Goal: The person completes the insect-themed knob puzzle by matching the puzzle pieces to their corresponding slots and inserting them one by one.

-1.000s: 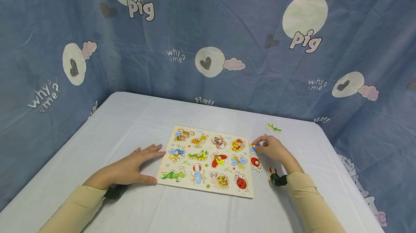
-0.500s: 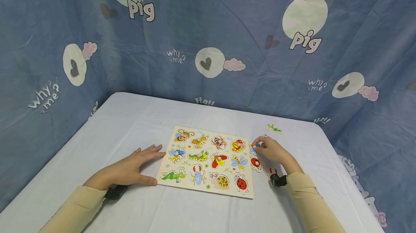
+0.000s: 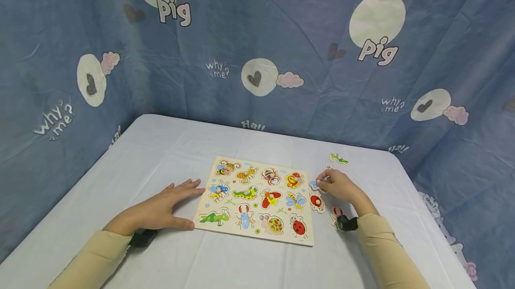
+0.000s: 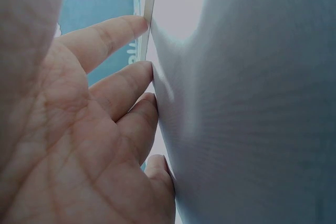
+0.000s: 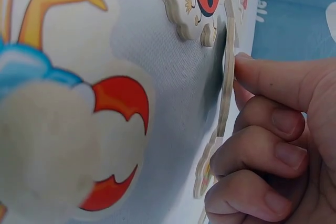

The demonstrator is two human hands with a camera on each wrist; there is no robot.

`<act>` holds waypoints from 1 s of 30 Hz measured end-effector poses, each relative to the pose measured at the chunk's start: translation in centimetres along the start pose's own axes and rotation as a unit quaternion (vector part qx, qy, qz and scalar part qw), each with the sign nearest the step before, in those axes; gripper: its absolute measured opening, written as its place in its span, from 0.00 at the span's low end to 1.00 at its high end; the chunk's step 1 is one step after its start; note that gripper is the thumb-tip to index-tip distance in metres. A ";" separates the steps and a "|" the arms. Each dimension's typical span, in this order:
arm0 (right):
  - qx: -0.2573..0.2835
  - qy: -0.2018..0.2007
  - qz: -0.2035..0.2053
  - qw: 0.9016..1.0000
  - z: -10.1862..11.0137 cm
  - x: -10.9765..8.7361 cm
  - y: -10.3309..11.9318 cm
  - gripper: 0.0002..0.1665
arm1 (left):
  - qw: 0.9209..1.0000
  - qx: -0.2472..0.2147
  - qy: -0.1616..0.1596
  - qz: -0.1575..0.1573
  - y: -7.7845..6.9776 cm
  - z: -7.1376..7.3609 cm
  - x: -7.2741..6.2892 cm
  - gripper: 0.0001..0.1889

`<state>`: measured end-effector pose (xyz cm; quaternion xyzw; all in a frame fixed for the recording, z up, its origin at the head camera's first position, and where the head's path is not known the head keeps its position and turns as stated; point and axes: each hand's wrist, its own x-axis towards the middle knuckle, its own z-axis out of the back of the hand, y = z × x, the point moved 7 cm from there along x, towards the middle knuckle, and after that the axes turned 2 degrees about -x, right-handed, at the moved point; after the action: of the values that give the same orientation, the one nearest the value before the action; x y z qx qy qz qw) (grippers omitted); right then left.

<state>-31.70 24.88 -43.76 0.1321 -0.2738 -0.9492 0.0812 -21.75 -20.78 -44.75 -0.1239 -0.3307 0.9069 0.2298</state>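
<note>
Along the left edge of the wooden board [image 3: 287, 226], the person's left hand [image 3: 166, 206] lies with fingers spread, holding nothing, forefinger and thumb against the rim. That touch looks light to me — a nudge from the right could slide or twist the board on the bench [image 3: 169, 159]. Just right of the board, the right hand [image 3: 338, 186] pinches the blue-winged piece [image 3: 313, 184] between thumb and forefinger; its knob is hidden, and a poor hold might let it slip. The ladybug piece [image 3: 317, 203] lies close by and could be knocked if the fingers swing low. Farther right, the wrist camera [image 3: 347, 223] partly covers the beetle piece [image 3: 337, 211] and might drag it should the forearm drop.

Against the earlier frame, the left hand and board look unchanged. The right hand sits slightly farther right, and the yellow bit by the board's edge is out of sight — the piece seems shifted or turned. Slightly more of the beetle shows.
</note>
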 end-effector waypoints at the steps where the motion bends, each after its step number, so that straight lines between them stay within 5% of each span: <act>1: -0.001 0.000 -0.001 1.000 0.0 0.0 0.0 0.12 | 1.000 0.000 0.000 0.000 0.0 0.0 0.0 0.51; 30: -0.009 -0.044 -0.044 0.998 0.7 -0.3 -0.9 0.18 | 1.000 -0.001 0.001 0.007 0.2 -0.1 0.0 0.52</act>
<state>-31.69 26.05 -43.58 0.1016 -0.2621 -0.9592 0.0289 -21.83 -20.87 -44.93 -0.1270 -0.3303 0.9081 0.2237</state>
